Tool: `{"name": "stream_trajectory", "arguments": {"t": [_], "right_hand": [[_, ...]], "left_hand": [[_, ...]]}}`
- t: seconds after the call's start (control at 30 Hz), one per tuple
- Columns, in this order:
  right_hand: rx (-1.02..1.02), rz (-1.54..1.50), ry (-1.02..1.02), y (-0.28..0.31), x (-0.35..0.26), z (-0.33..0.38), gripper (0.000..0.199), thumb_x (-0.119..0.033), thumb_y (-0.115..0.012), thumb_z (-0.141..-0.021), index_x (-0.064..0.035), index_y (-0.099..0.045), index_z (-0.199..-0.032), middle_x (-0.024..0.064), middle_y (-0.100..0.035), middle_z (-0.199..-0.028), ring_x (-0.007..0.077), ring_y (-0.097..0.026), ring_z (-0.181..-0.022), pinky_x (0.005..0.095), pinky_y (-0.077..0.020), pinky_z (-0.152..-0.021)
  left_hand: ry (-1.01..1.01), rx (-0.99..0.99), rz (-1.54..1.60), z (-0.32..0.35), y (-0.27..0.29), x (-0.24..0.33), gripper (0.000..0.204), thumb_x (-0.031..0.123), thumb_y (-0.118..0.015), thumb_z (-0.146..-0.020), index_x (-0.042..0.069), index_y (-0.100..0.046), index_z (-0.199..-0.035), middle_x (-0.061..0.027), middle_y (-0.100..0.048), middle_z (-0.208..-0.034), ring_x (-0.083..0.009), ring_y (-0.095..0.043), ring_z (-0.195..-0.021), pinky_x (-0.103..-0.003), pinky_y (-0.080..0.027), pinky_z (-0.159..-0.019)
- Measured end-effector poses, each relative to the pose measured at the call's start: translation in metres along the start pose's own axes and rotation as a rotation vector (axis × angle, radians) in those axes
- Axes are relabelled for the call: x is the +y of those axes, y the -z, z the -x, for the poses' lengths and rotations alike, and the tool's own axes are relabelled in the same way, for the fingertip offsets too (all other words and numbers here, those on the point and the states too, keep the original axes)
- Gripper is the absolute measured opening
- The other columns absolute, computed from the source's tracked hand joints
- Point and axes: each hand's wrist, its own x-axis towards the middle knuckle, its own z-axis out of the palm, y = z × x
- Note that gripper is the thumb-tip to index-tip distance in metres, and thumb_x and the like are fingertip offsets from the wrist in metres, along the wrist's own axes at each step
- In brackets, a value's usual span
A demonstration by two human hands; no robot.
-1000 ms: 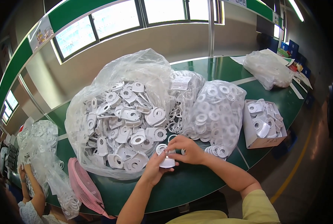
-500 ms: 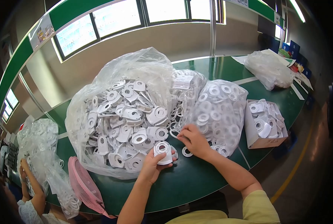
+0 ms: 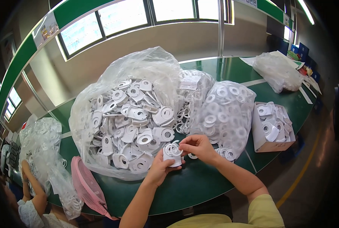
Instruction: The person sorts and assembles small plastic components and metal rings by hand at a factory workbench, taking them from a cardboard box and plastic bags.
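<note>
My left hand [image 3: 160, 171] grips a white plastic plate-like part [image 3: 172, 161] with a round recess, its flat end toward me. Over that recess, my right hand [image 3: 203, 149] pinches a thin white ring [image 3: 172, 144] by its right edge. The ring looks tilted; whether it touches the part all round I cannot tell. Just beyond, a big clear plastic bag [image 3: 150, 62] lies open, heaped with similar white parts [image 3: 137, 114]. Loose white rings [image 3: 225, 153] lie beside my right wrist, next to a translucent bag of rings [image 3: 228, 110].
Another clear bag [image 3: 199, 80] stands between the two. A cardboard box [image 3: 277, 146] of white parts sits right, a crumpled bag [image 3: 277, 72] behind it. At left are a pink mesh pouch [image 3: 87, 186], more plastic bags [image 3: 44, 138] and another person's hands [image 3: 26, 171]. The table [image 3: 169, 195] is green.
My right hand has brought a ring from the table beside the bags leftward and down to the part in my left hand. The view has shifted slightly.
</note>
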Motion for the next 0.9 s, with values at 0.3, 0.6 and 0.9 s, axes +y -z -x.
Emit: {"name": "stream_trajectory", "arguments": {"t": [0.3, 0.6, 0.9], "right_hand": [[0.014, 0.105, 0.000, -0.001, 0.002, 0.001, 0.019, -0.009, -0.063, -0.083, 0.0033, -0.063, -0.098, 0.0072, -0.065, -0.081, 0.0087, -0.060, -0.066, 0.0204, -0.0485, -0.060], [0.065, 0.552, 0.250, 0.000, 0.000, -0.005, 0.017, -0.009, -0.065, -0.079, -0.0033, -0.068, -0.095, 0.0071, -0.064, -0.078, 0.0129, -0.059, -0.064, 0.0243, -0.0462, -0.057], [0.122, 0.527, 0.184, 0.003, 0.011, 0.001, 0.013, -0.008, -0.062, -0.082, 0.0007, -0.066, -0.091, 0.0056, -0.060, -0.076, 0.0117, -0.056, -0.072, 0.0237, -0.0427, -0.062]], "left_hand": [[0.028, -0.066, 0.013, 0.001, -0.002, -0.001, 0.054, -0.006, -0.046, -0.079, 0.002, -0.031, -0.131, -0.0168, -0.054, -0.115, -0.0296, -0.062, -0.095, -0.032, -0.056, -0.073], [0.065, -0.095, 0.006, 0.000, 0.000, 0.000, 0.041, 0.006, -0.044, -0.088, 0.004, -0.034, -0.129, -0.0152, -0.057, -0.111, -0.0261, -0.063, -0.091, -0.030, -0.055, -0.070], [-0.167, -0.098, -0.230, -0.004, -0.004, -0.024, 0.031, 0.013, -0.051, -0.083, 0.003, -0.044, -0.111, -0.0101, -0.059, -0.092, -0.0145, -0.060, -0.062, -0.025, -0.047, -0.045]]}}
